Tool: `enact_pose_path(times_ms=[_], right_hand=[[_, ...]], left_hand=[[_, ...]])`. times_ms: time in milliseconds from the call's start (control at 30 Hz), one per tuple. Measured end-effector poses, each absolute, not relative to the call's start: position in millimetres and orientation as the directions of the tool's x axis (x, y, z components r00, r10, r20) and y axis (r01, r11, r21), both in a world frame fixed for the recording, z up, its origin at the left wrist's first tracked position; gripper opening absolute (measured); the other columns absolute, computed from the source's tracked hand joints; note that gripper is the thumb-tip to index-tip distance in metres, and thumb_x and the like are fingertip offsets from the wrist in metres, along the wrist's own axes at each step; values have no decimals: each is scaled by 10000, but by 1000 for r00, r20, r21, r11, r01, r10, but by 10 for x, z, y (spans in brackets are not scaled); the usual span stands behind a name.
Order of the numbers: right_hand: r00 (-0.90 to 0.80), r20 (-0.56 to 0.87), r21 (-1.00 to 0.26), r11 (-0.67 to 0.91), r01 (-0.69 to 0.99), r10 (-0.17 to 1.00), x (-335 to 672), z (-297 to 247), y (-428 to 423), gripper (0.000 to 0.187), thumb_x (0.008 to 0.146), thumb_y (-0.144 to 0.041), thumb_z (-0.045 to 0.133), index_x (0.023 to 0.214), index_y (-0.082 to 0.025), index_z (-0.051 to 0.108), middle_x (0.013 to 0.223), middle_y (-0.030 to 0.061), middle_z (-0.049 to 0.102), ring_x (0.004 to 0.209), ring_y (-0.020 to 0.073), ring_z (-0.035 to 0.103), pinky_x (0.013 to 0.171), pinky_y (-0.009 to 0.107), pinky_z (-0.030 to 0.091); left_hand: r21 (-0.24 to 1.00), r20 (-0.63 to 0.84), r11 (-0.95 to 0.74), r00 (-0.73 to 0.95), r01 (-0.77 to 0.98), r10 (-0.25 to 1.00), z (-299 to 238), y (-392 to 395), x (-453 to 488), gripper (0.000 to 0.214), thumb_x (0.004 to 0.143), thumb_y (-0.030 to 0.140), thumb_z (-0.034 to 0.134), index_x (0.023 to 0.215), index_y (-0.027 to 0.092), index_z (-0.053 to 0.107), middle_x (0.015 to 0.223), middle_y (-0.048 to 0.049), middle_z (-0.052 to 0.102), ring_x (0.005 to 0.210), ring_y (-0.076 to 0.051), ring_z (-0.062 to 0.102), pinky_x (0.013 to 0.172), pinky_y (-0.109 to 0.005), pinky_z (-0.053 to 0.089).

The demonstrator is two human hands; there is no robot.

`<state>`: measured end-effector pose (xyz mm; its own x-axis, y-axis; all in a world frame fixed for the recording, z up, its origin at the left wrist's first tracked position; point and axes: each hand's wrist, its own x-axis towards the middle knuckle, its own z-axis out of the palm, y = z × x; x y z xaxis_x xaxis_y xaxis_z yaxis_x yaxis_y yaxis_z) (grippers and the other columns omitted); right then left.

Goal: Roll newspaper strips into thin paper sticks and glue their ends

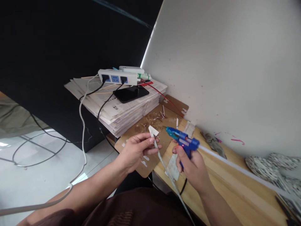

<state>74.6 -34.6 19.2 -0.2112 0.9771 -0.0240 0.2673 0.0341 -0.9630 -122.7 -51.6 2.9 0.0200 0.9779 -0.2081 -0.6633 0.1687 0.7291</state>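
Observation:
My left hand pinches a rolled paper stick near its folded white tip, and the stick slants down to the lower right. My right hand grips a blue hot glue gun with a red light lit on its body. Its nozzle points left, close to the stick's tip. A long white glue stick runs out of the gun's back to the right. Both hands hover over a brown board strewn with paper scraps.
A stack of newspapers carries a black phone and a white power strip with cables trailing to the floor. The wooden table meets a white wall. Woven paper pieces lie at the right.

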Motion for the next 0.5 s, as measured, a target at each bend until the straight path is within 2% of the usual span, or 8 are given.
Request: enact_pose_path(times_ms=[100,167,233,300,400,500], right_hand=[[-146,-156,-982,-169,-83,977,580,142,-104,373,826,-545,584,960,-203,522,794,7,629,429,74,477,369,193,272],[-167,-338,-897,-371,-241,926,470,108,63,348,844,-526,566,899,-184,535,775,15,625,500,100,551,402,197,336],[-187,-503,-810,-536,-238,844,373,65,194,347,869,-526,528,860,-180,553,712,5,615,527,118,579,425,210,377],[-191,-565,-787,-594,-169,803,285,9,281,368,875,-547,508,847,-184,564,652,-14,596,486,114,555,418,215,379],[-253,-546,-797,-588,-139,799,162,-93,366,378,878,-556,500,854,-184,563,611,-28,568,440,109,520,387,214,361],[-307,-522,-774,-593,-223,796,49,-183,479,362,899,-521,488,834,-170,545,587,-25,549,432,108,517,386,214,390]], left_hand=[[738,-189,159,25,-656,982,42,-550,-1249,221,724,215,766,906,116,691,896,-82,716,870,-248,712,739,-289,595],[738,-187,156,23,-656,982,62,-578,-1269,208,728,208,761,899,114,689,896,-78,717,873,-247,712,743,-285,595],[735,-206,164,14,-657,978,86,-608,-1293,197,725,197,763,883,113,680,887,-77,721,865,-241,714,736,-276,596],[733,-229,174,1,-657,973,101,-635,-1319,196,723,188,764,880,114,672,878,-78,724,856,-236,715,724,-267,596],[735,-247,178,-14,-654,969,97,-657,-1348,205,723,180,763,892,115,668,881,-81,728,859,-234,715,720,-261,596],[735,-249,184,-8,-653,969,69,-654,-1352,205,723,177,764,894,114,669,872,-79,727,867,-234,714,721,-254,594]])
